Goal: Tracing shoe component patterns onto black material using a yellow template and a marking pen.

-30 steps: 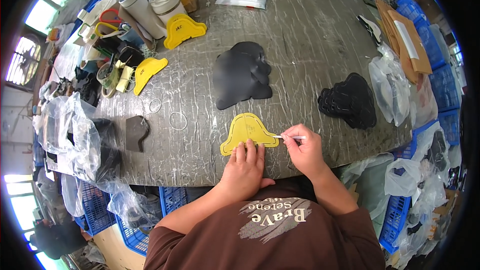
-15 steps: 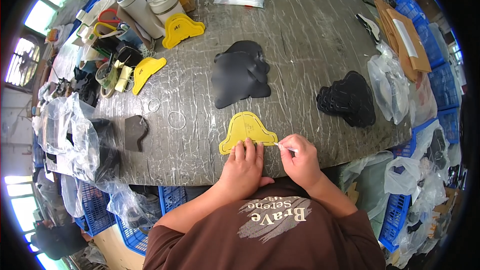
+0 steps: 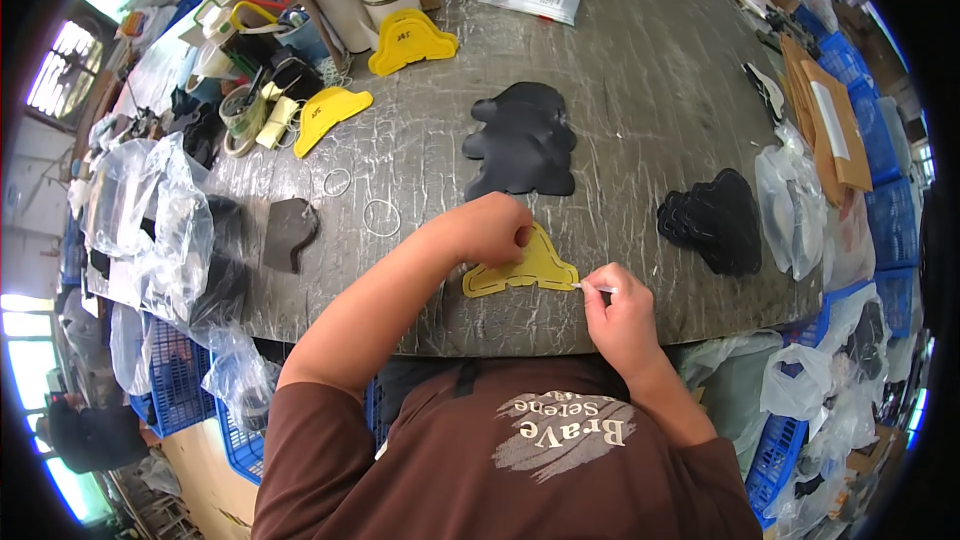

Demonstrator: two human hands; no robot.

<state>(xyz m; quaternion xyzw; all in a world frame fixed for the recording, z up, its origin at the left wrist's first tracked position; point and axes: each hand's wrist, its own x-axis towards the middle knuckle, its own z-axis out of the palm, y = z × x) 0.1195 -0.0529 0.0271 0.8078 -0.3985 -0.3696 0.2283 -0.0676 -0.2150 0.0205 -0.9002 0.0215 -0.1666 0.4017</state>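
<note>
On the table in front of me lies a yellow template [image 3: 540, 262], arched at the top, with slots along its edge. My left hand [image 3: 492, 228] is curled over its upper left part, knuckles up. The fingertips are mostly hidden, so whatever they may hold does not show. At the template's lower right corner, my right hand [image 3: 622, 308] pinches a slim white pen-like stick [image 3: 603, 288], its tip by the edge. Just beyond my left hand is a loose pile of black shaped pieces [image 3: 522, 140].
Overlapping black pieces [image 3: 712, 222] lie at right, beside a clear plastic bag [image 3: 790, 205]. A dark cut piece [image 3: 291, 233] and thin rings [image 3: 381, 218] are at left. Two yellow templates [image 3: 412, 42] lie near cups and scissors [image 3: 262, 2]. Blue crates [image 3: 185, 385] stand below the table edge.
My left hand has lifted from its flat place on the template's lower edge and moved up over its top, fingers now curled. My right hand stays at the corner. The whole view has shifted slightly.
</note>
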